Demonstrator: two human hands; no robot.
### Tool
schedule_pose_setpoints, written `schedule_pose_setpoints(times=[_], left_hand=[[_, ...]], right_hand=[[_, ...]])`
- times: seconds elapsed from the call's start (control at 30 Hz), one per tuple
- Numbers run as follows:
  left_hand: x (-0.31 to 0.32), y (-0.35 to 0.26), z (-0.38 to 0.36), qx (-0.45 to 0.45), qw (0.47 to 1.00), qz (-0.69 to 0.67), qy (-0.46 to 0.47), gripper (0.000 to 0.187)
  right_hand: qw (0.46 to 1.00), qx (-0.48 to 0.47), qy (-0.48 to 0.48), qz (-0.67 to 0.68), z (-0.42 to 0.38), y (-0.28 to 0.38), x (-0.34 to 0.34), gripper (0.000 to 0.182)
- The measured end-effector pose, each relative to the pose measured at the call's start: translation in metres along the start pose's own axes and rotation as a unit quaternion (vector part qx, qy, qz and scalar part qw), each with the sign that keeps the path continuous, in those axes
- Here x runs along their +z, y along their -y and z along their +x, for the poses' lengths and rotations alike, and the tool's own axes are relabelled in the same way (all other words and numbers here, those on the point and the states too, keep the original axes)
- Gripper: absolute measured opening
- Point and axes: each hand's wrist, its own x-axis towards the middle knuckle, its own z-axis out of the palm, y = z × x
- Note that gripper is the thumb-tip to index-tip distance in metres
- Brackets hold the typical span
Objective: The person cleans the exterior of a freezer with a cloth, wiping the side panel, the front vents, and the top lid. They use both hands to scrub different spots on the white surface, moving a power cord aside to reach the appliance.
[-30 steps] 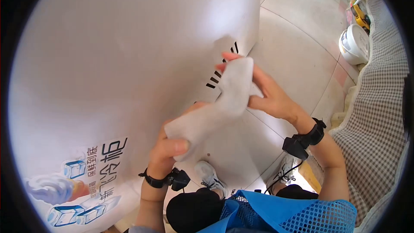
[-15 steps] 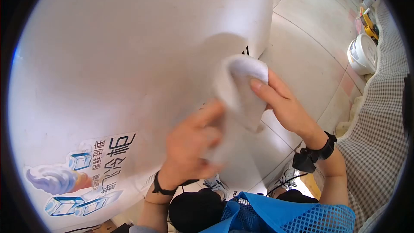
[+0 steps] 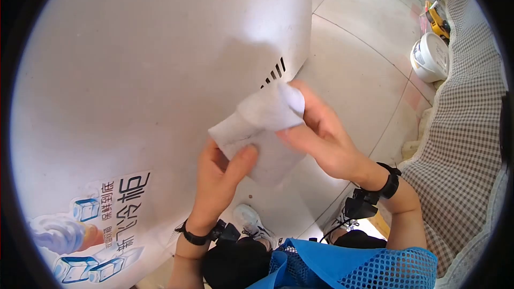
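Note:
A folded white cloth (image 3: pixel 262 118) is stretched between both hands in front of a white freezer (image 3: pixel 134 75). My left hand (image 3: pixel 220 176) pinches its lower left part, with the thumb on top and the fingers behind. At the right end, my right hand (image 3: pixel 327 139) grips the cloth where it curls over, thumb on the near side. Part of the fingers of each hand is hidden behind the fabric. Dark vent slots (image 3: pixel 274 73) show on the freezer just beyond the cloth.
Ice-cream and ice-cube stickers (image 3: pixel 80 235) mark the freezer's lower left. To the right, a white lidded bucket (image 3: pixel 430 58) stands on the tiled floor (image 3: pixel 364 75), near a yellow object (image 3: pixel 438 24). A checkered cloth (image 3: pixel 455 144) hangs along the right side.
My left hand, blurred and apart from the cloth's main part before, now holds its left side. The cloth is spread flatter and has moved left with my right hand.

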Motion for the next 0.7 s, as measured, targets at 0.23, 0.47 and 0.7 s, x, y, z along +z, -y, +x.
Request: schedule_pose_setpoints(times=[0.23, 0.47, 0.7], left_hand=[[-0.004, -0.018, -0.002, 0.045, 0.994, 0.015, -0.095, 0.039], [-0.004, -0.031, -0.016, 0.142, 0.989, 0.017, -0.029, 0.036], [-0.017, -0.033, -0.022, 0.351, 0.915, 0.103, -0.172, 0.01]], right_hand=[[0.774, -0.363, -0.182, -0.486, 0.009, -0.02, -0.001, 0.054], [0.848, -0.374, -0.129, -0.352, 0.033, -0.032, 0.0, 0.052], [0.737, -0.501, -0.173, -0.42, 0.082, -0.015, 0.041, 0.037]])
